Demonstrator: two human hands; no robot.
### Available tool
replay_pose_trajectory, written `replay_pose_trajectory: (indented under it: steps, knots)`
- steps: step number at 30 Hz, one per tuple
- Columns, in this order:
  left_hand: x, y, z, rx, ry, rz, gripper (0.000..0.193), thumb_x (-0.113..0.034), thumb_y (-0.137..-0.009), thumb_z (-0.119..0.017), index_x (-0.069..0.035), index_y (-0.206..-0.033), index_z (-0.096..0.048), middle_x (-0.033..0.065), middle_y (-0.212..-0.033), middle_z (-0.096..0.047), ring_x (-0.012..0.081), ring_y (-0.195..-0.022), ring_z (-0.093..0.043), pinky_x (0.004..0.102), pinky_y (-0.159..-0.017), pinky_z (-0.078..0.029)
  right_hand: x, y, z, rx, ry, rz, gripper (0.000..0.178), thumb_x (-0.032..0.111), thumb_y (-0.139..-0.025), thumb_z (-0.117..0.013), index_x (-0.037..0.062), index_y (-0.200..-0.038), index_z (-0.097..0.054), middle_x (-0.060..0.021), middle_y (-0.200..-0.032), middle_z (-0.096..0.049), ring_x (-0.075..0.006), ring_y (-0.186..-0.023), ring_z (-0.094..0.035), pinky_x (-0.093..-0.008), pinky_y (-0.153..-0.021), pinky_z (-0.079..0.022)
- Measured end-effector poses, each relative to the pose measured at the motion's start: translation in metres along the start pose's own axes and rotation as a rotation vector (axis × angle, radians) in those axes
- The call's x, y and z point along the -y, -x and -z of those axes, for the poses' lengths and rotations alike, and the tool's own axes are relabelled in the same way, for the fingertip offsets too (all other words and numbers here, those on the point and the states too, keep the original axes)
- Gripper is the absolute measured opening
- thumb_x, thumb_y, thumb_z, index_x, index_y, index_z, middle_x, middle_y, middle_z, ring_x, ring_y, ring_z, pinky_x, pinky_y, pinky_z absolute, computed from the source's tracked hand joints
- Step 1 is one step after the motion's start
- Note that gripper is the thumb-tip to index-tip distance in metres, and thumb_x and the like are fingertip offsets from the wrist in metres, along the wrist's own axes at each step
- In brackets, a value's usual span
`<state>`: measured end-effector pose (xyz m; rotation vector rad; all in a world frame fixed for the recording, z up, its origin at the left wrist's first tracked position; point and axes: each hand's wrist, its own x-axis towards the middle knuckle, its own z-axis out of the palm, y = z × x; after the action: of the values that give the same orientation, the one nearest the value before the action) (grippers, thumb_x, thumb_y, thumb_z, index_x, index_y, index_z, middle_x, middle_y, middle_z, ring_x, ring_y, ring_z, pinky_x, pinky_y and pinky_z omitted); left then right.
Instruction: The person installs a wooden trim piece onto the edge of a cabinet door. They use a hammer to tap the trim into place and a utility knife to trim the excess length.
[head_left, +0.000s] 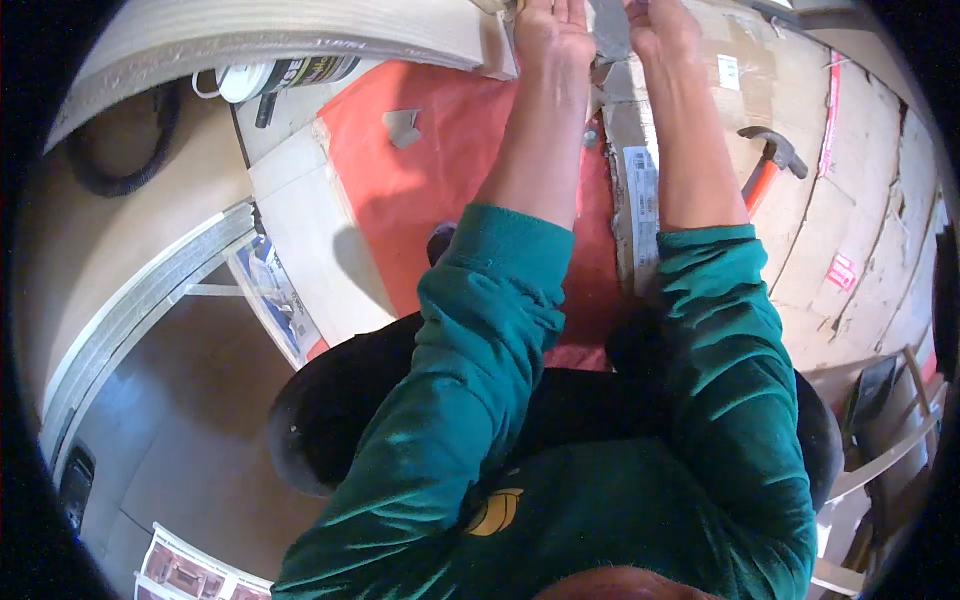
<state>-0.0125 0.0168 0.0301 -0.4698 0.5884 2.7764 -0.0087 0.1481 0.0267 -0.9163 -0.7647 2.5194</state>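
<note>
Both my forearms reach forward in green sleeves to the upper edge of the picture. My left hand (553, 28) shows its inner wrist and the base of its fingers beside the end of a thick pale board (497, 45); the fingertips are cut off. Across a narrow gap, my right hand (668, 28) is over the cardboard, also cut off at the top. Between the hands lies a flat grey piece (611, 30). Whether either hand holds anything is out of sight. A claw hammer (772, 160) with an orange-red handle rests on the cardboard right of my right forearm.
Red sheeting (425, 165) covers the floor before my knees, with a torn scrap (402, 128) on it. Flattened cardboard (800, 240) spreads to the right. At left are a white bucket (245, 82), a dark hose (125, 180) and a metal door track (150, 300). Wooden pieces (885, 455) lie lower right.
</note>
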Motion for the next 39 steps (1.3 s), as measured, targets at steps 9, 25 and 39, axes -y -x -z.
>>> replay_pose_trajectory:
  steps: [9, 25, 39]
  knots:
    - [0.001, -0.045, 0.060, -0.057, 0.046, -0.091, 0.017, -0.024, -0.101, -0.050, -0.013, -0.115, -0.051, -0.0007, -0.111, -0.059, 0.0129, -0.098, -0.057, 0.0267, -0.084, -0.050, 0.009, 0.042, -0.035, 0.103, -0.033, -0.019, 0.016, 0.004, -0.093, -0.052, 0.0042, -0.106, -0.061, -0.0074, -0.099, -0.064, -0.0192, -0.093, -0.060, -0.0338, -0.083, -0.049]
    - [-0.034, -0.008, -0.010, -0.287, 0.226, 0.258, 0.024, -0.027, -0.097, -0.057, -0.006, -0.087, -0.063, 0.0077, -0.086, -0.070, 0.0258, -0.093, -0.069, 0.0439, -0.080, -0.061, 0.008, 0.051, -0.036, -0.082, -0.142, -0.034, 0.043, -0.003, -0.094, -0.049, -0.0037, -0.136, -0.041, -0.0133, -0.122, -0.055, -0.0248, -0.106, -0.059, -0.0363, -0.085, -0.052]
    - [-0.060, 0.011, -0.001, 0.328, -0.214, 0.275, 0.025, -0.019, -0.101, -0.047, -0.005, -0.086, -0.061, 0.0026, -0.089, -0.066, 0.0183, -0.091, -0.062, 0.0310, -0.078, -0.049, -0.023, 0.092, -0.069, -0.045, -0.442, -0.161, 0.042, -0.008, -0.089, -0.051, -0.0037, -0.130, -0.047, -0.0171, -0.122, -0.060, -0.0248, -0.101, -0.064, -0.0325, -0.087, -0.052]
